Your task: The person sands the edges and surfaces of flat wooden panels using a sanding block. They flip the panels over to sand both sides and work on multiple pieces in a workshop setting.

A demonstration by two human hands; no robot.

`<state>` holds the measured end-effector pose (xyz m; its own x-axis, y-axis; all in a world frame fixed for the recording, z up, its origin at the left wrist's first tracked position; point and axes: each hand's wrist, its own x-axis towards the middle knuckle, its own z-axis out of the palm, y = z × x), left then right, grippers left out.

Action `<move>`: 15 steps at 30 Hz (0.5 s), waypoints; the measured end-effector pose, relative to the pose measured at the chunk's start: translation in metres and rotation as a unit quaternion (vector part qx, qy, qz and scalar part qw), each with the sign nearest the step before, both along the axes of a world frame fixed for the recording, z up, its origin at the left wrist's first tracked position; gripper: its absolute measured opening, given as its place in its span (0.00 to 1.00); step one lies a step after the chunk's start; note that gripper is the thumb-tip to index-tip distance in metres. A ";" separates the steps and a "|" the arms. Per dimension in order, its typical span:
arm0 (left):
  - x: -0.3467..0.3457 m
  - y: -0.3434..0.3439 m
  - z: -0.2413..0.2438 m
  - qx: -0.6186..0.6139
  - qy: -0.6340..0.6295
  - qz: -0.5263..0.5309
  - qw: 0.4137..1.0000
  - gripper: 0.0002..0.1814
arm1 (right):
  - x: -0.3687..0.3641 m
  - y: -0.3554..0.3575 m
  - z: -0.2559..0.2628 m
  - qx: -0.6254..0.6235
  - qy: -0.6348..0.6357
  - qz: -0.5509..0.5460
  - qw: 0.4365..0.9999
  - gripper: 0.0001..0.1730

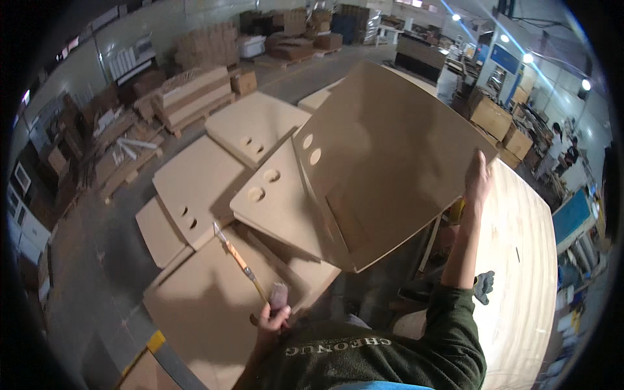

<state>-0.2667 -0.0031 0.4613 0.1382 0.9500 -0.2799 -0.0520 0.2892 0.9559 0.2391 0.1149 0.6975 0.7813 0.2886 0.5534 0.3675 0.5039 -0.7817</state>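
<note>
My right hand [477, 180] grips the right edge of a large brown fibreboard panel [390, 151], which is tilted up above other boards. Two round holes pierce that panel near its left edge. Low in the view, my left hand [275, 319] holds a worn brownish block [279, 295], apparently a sanding block. A slim tool [239, 256] with a pointed silvery tip and an orange body extends from beside that hand over the boards; whether the fingers grip it too is unclear. Beneath the raised panel lies a similar board [278, 204] with two round holes.
More holed boards [200, 180] lie in overlapping stacks to the left. A pale wooden tabletop [516, 292] on the right bears a dark glove [484, 287]. Loaded pallets [195, 100] stand across the floor. Two people [555, 151] are far off at right.
</note>
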 end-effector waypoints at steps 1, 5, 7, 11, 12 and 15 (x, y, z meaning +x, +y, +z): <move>-0.004 0.004 -0.001 -0.013 -0.009 0.011 1.000 0.09 | 0.023 -0.015 -0.023 -0.033 0.059 0.021 0.998 0.17; -0.029 0.018 0.013 -0.011 -0.058 0.185 0.981 0.07 | 0.003 -0.067 -0.125 -0.114 0.201 0.051 0.972 0.17; -0.039 0.035 0.018 0.038 -0.096 0.182 0.978 0.06 | 0.028 -0.097 -0.234 0.006 0.241 0.020 0.970 0.16; -0.044 0.047 0.013 0.021 -0.057 0.189 0.980 0.07 | -0.021 -0.174 -0.403 -0.140 0.358 -0.003 0.923 0.35; -0.047 0.045 0.008 0.012 -0.018 0.185 0.983 0.07 | -0.053 -0.169 -0.373 -0.185 0.358 0.000 0.915 0.36; -0.053 0.050 -0.014 0.018 0.026 0.138 0.990 0.09 | -0.085 -0.157 -0.330 -0.234 0.386 -0.017 0.892 0.34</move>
